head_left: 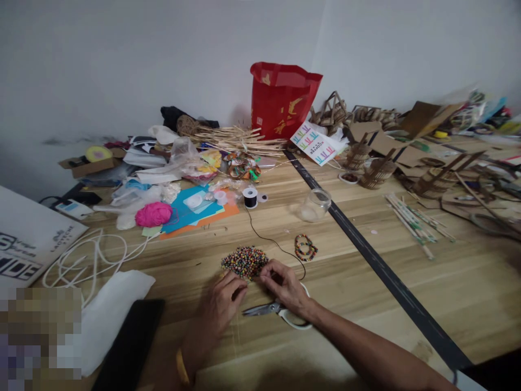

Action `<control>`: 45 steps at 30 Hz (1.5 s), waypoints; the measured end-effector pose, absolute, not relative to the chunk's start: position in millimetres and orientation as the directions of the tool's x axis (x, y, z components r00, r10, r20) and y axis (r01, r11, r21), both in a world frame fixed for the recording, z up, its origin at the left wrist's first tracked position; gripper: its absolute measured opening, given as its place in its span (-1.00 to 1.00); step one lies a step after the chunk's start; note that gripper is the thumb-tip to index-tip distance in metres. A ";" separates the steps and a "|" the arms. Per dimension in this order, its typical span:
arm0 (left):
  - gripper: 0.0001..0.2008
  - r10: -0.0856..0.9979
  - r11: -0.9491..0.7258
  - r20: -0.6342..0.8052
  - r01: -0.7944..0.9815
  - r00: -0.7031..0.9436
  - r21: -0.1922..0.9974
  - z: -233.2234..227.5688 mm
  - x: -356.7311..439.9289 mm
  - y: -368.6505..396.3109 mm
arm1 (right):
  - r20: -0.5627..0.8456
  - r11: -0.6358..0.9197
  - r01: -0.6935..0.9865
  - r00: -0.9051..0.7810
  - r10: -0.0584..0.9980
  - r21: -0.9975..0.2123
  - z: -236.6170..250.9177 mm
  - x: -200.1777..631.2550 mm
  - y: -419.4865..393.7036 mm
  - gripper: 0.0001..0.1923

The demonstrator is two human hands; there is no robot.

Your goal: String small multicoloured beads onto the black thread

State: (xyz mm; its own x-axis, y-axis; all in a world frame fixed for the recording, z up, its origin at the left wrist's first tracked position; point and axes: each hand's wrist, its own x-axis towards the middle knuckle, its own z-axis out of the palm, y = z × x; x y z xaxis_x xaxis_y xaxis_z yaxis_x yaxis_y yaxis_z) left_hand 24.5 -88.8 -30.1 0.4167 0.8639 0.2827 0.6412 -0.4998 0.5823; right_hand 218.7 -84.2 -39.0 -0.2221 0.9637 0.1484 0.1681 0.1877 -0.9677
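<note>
A heap of small multicoloured beads (245,262) lies on the wooden table, right in front of my hands. At its lower left edge, my left hand (226,298) is curled, thumb and fingertips together. A faint pale thread (237,328) seems to run down beside it. My right hand (285,285) pinches at the heap's right edge; anything between its fingertips is too small to make out. Scissors with white handles (262,309) lie partly beneath my right hand and wrist. Two beaded bracelets (305,248) rest to the right of the heap.
Black cord runs from a spool (250,197) toward my right hand. Beyond are a glass jar (317,205), pink yarn (153,214) and a red bag (283,100). White cord (93,260) and a black phone-like slab (130,342) lie left; bundled sticks (411,220) and small baskets (376,172) right.
</note>
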 end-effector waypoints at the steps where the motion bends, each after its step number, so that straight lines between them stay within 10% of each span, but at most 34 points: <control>1: -0.82 0.854 -0.517 0.291 0.648 0.431 0.559 -30.4 24.6 -88.8 | 0.147 0.187 0.167 -0.222 0.964 -0.968 -39.2 218.7 -84.2 -0.80; 13: -0.83 0.835 -0.550 0.285 0.712 0.470 0.438 -30.9 27.5 -90.5 | 0.098 0.119 0.089 -0.207 0.973 -0.989 -42.6 218.9 -82.7 -0.76; 26: -0.90 0.981 -0.088 0.023 0.338 0.191 0.937 -43.3 27.5 -84.5 | 0.236 0.295 0.195 -0.275 0.932 -0.936 -39.3 219.9 -85.6 -0.82; 45: -0.90 0.972 0.079 -0.120 0.198 0.203 0.977 -34.6 28.2 -84.0 | 0.399 0.534 0.303 -0.408 0.821 -0.789 -41.2 220.4 -88.8 -0.92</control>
